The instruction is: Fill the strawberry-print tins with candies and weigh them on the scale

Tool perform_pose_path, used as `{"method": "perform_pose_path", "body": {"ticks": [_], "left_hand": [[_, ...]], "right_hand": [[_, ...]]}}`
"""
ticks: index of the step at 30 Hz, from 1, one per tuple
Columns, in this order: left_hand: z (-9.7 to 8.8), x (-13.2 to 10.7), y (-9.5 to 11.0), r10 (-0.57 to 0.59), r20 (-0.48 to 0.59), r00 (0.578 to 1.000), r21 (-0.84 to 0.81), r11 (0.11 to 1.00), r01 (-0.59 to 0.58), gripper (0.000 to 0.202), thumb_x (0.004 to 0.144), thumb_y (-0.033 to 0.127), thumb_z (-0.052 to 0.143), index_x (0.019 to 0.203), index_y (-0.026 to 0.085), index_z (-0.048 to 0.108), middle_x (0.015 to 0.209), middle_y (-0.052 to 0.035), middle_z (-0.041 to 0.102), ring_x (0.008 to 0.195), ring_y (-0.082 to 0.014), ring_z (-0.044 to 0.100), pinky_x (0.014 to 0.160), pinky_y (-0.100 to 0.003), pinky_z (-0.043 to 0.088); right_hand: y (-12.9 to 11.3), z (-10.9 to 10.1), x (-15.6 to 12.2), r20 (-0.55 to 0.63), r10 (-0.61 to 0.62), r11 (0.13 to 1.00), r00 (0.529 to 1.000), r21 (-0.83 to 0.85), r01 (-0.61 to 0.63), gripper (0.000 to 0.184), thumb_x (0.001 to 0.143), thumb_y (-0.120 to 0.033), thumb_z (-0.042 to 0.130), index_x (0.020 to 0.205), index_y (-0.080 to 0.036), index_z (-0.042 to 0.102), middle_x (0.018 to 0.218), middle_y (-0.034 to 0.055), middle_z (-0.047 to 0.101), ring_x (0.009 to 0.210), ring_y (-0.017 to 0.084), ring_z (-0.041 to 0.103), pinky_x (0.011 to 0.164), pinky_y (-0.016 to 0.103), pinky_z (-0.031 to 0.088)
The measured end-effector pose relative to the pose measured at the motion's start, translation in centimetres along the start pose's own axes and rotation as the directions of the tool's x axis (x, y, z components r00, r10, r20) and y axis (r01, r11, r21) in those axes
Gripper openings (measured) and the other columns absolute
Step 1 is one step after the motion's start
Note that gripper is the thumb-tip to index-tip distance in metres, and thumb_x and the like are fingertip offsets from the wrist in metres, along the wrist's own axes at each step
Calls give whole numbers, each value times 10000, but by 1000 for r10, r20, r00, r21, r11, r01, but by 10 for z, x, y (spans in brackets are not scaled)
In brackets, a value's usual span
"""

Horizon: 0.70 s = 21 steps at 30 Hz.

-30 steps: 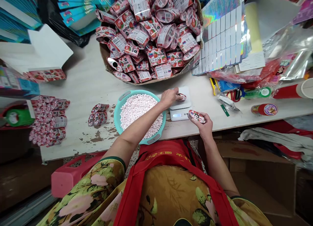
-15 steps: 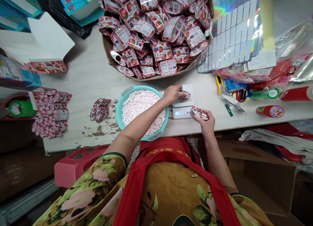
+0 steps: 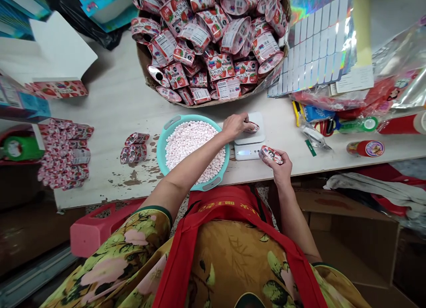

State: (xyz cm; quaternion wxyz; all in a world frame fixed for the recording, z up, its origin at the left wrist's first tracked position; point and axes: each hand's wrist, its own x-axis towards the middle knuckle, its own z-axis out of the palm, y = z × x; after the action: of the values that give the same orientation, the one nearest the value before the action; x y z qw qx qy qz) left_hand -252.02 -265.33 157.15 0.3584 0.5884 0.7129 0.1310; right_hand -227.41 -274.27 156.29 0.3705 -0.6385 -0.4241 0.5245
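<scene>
My left hand (image 3: 235,125) reaches across the tub to a small strawberry-printed candy box (image 3: 254,128) on the white digital scale (image 3: 258,137). Its fingers are closed at the left end of that box and hide part of it. In front of the scale's right corner, my right hand (image 3: 282,166) grips another candy box (image 3: 271,155), its oval end tilted up. Below my left forearm stands a turquoise tub (image 3: 160,148) full of small pale pink candies (image 3: 189,141). The scale's display is lit, but I cannot read it.
A large carton (image 3: 143,64) heaped with candy boxes stands behind the tub. Several stacked boxes (image 3: 135,148) lie to its left, with a bigger pile (image 3: 66,155) farther left. Label sheets (image 3: 313,41), scissors (image 3: 326,127) and a jar (image 3: 366,148) lie right.
The view has shifted slightly. Both hands stay almost where they were, the left at the box on the scale and the right around its box.
</scene>
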Motion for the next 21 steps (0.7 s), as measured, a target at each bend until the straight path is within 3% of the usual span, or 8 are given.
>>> {"method": "perform_pose_path", "body": {"ticks": [7,9,12,15,18,21], "left_hand": [[-4,3,-6,63,-32,997,-159,985,-67,266,915,423,601,986,194,716,872,-48,740,874,-219,638,757,-294,396],[-5,0,-10,74,-8,997,-84,994,-74,259,912,414,605,1012,211,730,922,-56,752,907,-232,648,764,-299,404],[-1,-6,-8,111,104,988,174,976,-128,265,904,403,635,1083,237,738,1034,-98,758,996,-278,661,779,-318,408],[5,-13,2,143,154,978,323,928,-186,299,978,325,534,1191,202,704,1079,-156,750,1050,-300,670,800,-333,415],[-10,-28,5,82,30,996,317,944,-87,354,1028,320,437,1281,203,655,1074,-165,748,1016,-294,688,802,-338,424],[-56,-63,-21,-66,-232,970,248,961,125,387,1031,426,430,1315,253,628,1041,-132,752,979,-290,695,789,-333,430]], "right_hand": [[5,0,-2,0,37,998,999,45,-37,609,541,-426,923,1034,-161,684,1004,59,745,877,189,689,847,390,601],[6,-1,-3,-20,33,998,999,48,-32,605,532,-423,925,1020,-159,685,1001,64,748,884,194,693,858,393,598],[7,-3,-3,-49,22,999,999,36,-21,589,521,-406,925,1002,-163,688,997,69,750,898,205,697,871,403,596],[8,-2,1,-40,18,999,999,37,-16,582,526,-395,909,1015,-170,686,987,59,745,880,205,699,849,408,600],[6,6,13,-39,-38,999,999,9,38,602,507,-393,908,1020,-173,685,978,43,730,884,210,697,864,427,595],[-2,24,36,-53,-147,988,988,-50,144,639,470,-402,918,1023,-174,696,981,42,716,934,248,696,967,513,557]]}}
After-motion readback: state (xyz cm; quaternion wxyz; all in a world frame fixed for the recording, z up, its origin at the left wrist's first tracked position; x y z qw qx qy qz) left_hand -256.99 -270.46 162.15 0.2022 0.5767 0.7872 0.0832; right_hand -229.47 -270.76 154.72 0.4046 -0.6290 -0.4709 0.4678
